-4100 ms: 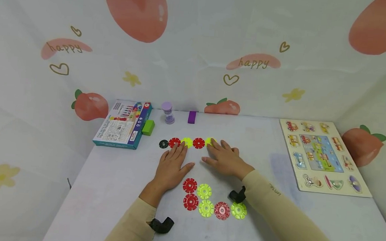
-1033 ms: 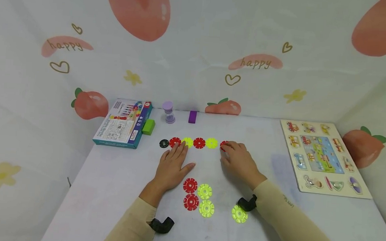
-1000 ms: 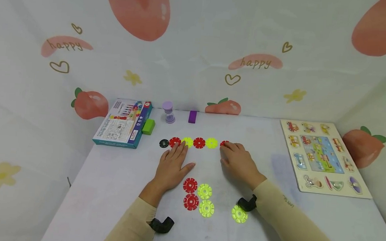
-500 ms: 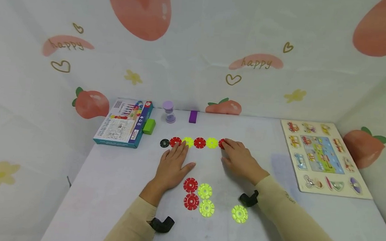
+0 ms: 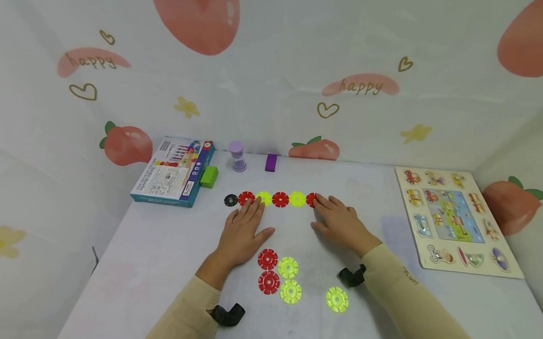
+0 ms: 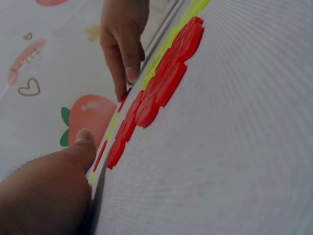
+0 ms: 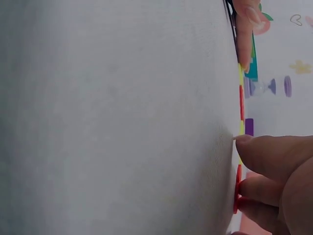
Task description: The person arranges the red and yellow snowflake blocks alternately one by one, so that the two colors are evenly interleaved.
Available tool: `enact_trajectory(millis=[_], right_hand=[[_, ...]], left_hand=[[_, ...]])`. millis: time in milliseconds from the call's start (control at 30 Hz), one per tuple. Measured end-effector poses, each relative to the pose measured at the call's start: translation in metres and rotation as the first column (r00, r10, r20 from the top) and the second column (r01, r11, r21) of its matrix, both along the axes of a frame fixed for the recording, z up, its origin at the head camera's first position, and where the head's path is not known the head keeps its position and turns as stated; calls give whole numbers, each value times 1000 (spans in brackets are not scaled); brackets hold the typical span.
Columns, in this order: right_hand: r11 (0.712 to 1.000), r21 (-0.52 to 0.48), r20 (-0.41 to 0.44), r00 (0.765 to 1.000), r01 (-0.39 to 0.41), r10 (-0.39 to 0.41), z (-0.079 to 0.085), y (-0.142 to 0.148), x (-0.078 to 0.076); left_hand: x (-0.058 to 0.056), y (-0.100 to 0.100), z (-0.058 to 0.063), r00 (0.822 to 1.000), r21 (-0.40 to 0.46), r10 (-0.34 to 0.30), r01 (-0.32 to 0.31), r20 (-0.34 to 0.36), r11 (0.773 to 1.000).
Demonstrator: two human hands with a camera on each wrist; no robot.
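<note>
While the left hand [image 5: 241, 234] lies flat over one end of a row of discs [image 5: 280, 199], the right hand [image 5: 344, 226] touches the other!

Straight fingers on the left, resting on a red disc [image 5: 245, 197] and a yellow disc [image 5: 265, 196], a black disc [image 5: 230, 200] just beside at nine o'clock; straight fingers on the right too, tips against the end red disc [image 5: 310, 199] at three, thumb apart. Towards six from the row, five more discs [image 5: 269, 288] lie on the table [image 5: 153, 266]; at eleven stands a purple hourglass [image 5: 237, 147].
</note>
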State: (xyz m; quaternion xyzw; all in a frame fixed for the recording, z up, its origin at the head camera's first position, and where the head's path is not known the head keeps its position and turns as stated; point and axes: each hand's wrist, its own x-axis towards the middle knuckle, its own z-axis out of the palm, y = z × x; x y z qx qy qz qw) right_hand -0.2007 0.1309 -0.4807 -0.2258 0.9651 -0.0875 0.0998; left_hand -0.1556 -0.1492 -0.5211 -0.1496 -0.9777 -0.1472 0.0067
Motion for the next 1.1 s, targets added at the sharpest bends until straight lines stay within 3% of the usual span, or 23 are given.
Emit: enact_trajectory(millis=[467,867,1033,1100], right_hand=[[1000,-30,10,1000,2,-2,2,-9,4],[1000,2,5,1000,20,-20,2,-10,5],[998,-55,20,1000,13,-11,2,-9,3],[990,-138,36,999,23,-18,4,-5,6]], left_hand=[[-1,-5,6,999,25,21,-22,26,999],[-3,-7,0,1000,35,14,-14,0,999],[-3,-7,1,1000,39,18,-18,6,999],[-3,-7,1,1000,42,17,-18,9,999]])
